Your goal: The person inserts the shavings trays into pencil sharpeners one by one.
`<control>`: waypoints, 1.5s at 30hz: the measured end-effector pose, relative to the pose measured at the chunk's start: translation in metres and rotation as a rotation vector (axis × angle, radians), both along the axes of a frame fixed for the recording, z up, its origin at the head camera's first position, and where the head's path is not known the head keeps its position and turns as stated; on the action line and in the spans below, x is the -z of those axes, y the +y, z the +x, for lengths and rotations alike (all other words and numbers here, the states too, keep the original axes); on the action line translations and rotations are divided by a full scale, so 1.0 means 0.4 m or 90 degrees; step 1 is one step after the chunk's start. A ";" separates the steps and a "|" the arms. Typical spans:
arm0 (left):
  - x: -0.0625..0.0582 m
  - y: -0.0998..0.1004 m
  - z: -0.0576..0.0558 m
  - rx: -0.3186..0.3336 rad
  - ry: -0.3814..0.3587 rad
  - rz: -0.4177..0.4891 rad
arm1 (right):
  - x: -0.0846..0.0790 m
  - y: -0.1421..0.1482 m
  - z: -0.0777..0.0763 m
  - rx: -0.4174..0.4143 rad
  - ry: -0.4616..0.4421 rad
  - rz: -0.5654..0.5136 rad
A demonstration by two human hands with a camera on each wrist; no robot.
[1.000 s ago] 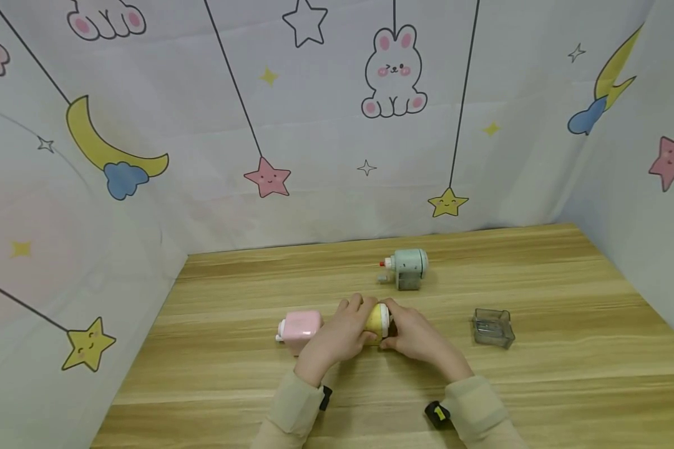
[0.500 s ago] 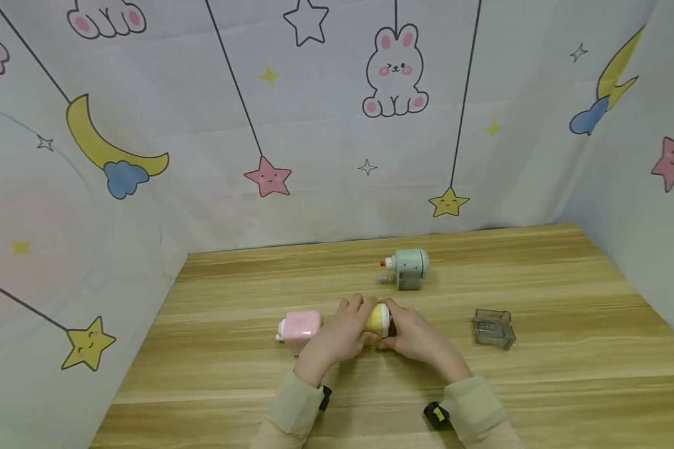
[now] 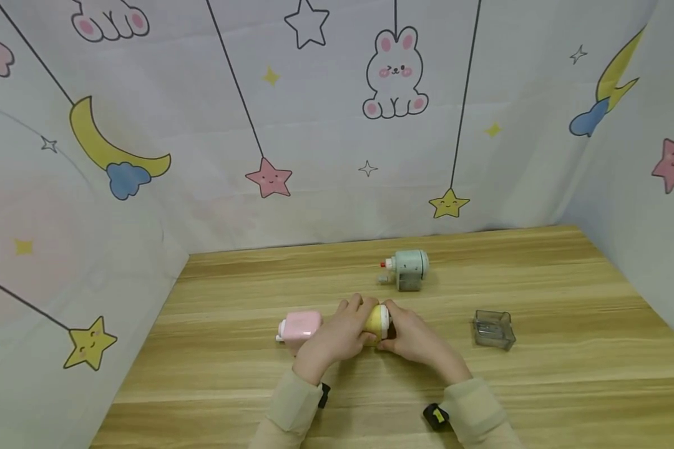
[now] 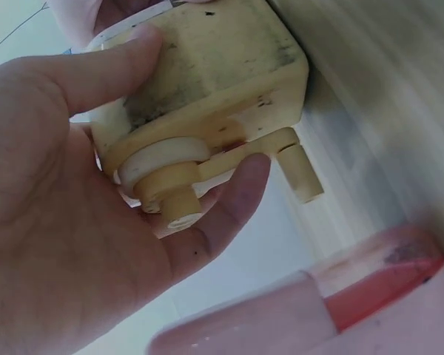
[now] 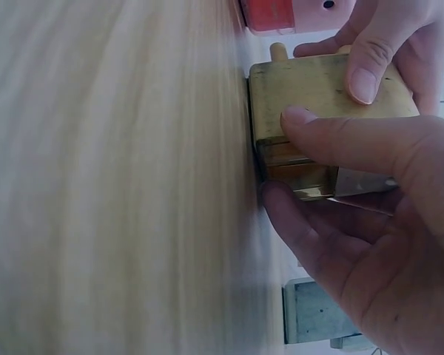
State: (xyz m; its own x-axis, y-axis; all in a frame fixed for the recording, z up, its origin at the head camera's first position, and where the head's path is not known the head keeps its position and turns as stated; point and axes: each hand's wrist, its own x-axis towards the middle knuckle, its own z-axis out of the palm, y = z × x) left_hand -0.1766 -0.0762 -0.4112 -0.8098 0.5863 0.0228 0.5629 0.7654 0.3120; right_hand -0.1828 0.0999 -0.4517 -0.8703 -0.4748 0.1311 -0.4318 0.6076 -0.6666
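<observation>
With my left hand [image 3: 345,332] I grip the yellow sharpener [image 3: 377,322] around its crank end, while my right hand [image 3: 418,335] pinches its opposite end between thumb and fingers. It sits low at the middle of the tabletop [image 3: 230,390]; I can't tell whether it touches. The pink sharpener [image 3: 304,327] is just left of it, the teal sharpener [image 3: 410,268] stands behind, and a smoky clear container [image 3: 493,329] lies off to my right.

I'm seeing a light wood-grain tbl [image 3: 567,293] w/ streaky brown bands. A pink box [image 3: 303,325] is sitting L of ctr, a mint-green box [image 3: 410,267] is standing twd the back, and a see-thru grey bin [image 3: 497,340] is lying off R.
</observation>
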 end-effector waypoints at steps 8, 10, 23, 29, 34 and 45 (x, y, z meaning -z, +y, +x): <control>-0.007 0.001 0.005 -0.011 0.020 -0.022 | 0.007 0.006 0.006 0.004 0.014 0.000; -0.008 0.001 0.006 -0.019 0.019 -0.023 | 0.008 0.007 0.006 0.004 0.017 0.003; -0.030 0.038 -0.030 -0.064 0.051 -0.004 | -0.014 0.053 0.015 0.051 0.095 0.081; -0.044 0.054 -0.063 -0.065 0.065 0.017 | -0.030 0.089 0.018 0.061 0.140 0.117; -0.053 0.068 -0.082 -0.075 0.047 0.037 | -0.054 0.114 0.027 0.083 0.132 0.135; -0.045 0.093 -0.115 -0.105 -0.015 0.094 | -0.086 0.172 0.032 0.127 0.106 0.153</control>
State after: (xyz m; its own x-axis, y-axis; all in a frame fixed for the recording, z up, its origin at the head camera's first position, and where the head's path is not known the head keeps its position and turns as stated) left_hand -0.2225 -0.0388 -0.3930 -0.8957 0.4375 0.0793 0.4254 0.7913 0.4393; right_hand -0.1701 0.1688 -0.4172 -0.9252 -0.3319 0.1838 -0.3793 0.8220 -0.4248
